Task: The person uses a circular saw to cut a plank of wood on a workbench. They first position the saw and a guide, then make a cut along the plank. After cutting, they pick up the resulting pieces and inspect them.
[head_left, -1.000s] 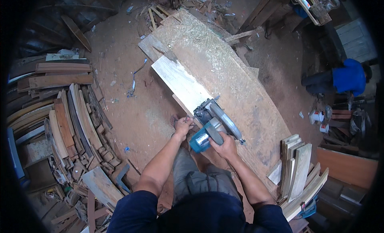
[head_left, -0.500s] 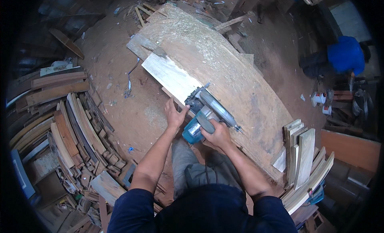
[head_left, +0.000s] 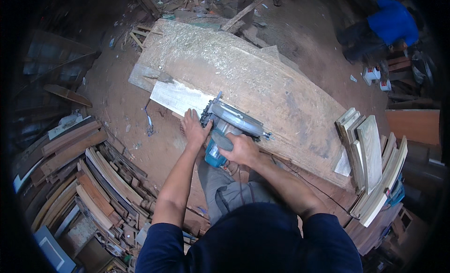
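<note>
My right hand [head_left: 243, 150] is wrapped around the rear handle of a teal and grey circular saw [head_left: 241, 120]. The saw lies across a pale, whitish board [head_left: 176, 97], near the board's right end, and covers part of it. My left hand [head_left: 193, 128] rests at the board's near edge just left of the saw. Its fingers reach onto the wood, and its thumb stands apart, against or close to the saw's base. Beneath the board is a wide, worn wooden worktop [head_left: 281, 104] strewn with sawdust. The blade's lower part is hidden.
Upright offcuts [head_left: 370, 151] stand at the worktop's right end, beside long pale planks [head_left: 386, 184]. Stacked boards [head_left: 101, 193] crowd the left. A dark cord [head_left: 318, 186] runs along the near edge. A person in blue [head_left: 393, 22] bends at far right, near white buckets [head_left: 371, 75].
The view has turned, so the worktop appears more level. My left fingers have moved up onto the board's edge. My right hand keeps its hold on the saw.
</note>
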